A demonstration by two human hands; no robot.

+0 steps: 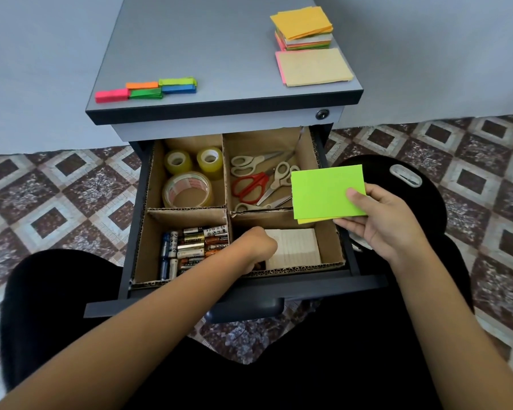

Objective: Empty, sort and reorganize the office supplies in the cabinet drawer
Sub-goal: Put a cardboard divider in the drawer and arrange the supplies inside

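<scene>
The cabinet drawer is pulled out, split by cardboard dividers into four compartments. My right hand pinches a green note pad above the drawer's right side, thumb on top. My left hand reaches down into the front right compartment, fingers curled beside a cream note pad; what they hold is hidden. Tape rolls fill the back left compartment, scissors the back right, batteries the front left.
On the cabinet top lie small coloured sticky flag pads at the front left and stacked coloured note pads plus a cream pad at the right. My legs in black flank the drawer on a patterned tile floor.
</scene>
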